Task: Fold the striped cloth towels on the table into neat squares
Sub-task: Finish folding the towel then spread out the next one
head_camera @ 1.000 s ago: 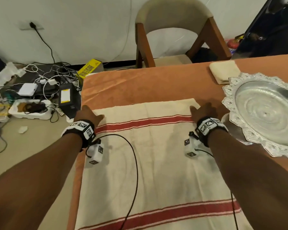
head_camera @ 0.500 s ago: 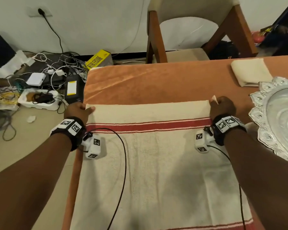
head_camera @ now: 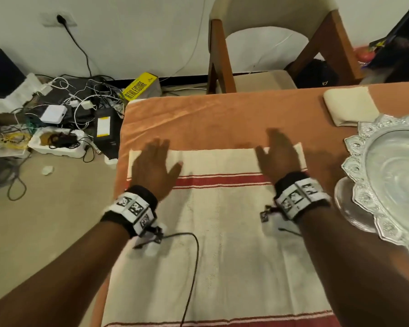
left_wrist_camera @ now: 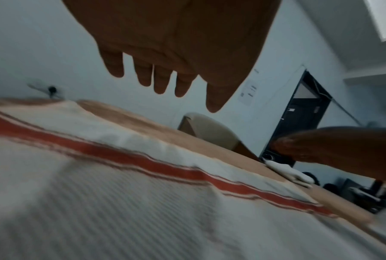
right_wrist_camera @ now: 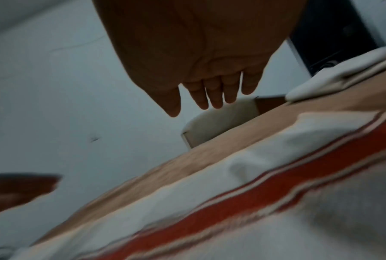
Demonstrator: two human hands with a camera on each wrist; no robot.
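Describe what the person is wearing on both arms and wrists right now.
Both forearms are bare, with no sleeves. Behind the left hand and the right hand sits a black wrist strap carrying white blocks printed with black square markers. A thin black cable trails from the left wrist unit.

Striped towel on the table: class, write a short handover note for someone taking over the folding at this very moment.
Left hand: open, fingers spread, holding nothing, above the far left end of the striped towel; no grip on it.
Right hand: open, empty, above the far right end.
Towel: spread flat on the orange table cover, red stripe across the far end.
A folded cream cloth lies far right, beside the silver tray.
Done: towel laid out.
Left: every fold on this towel.
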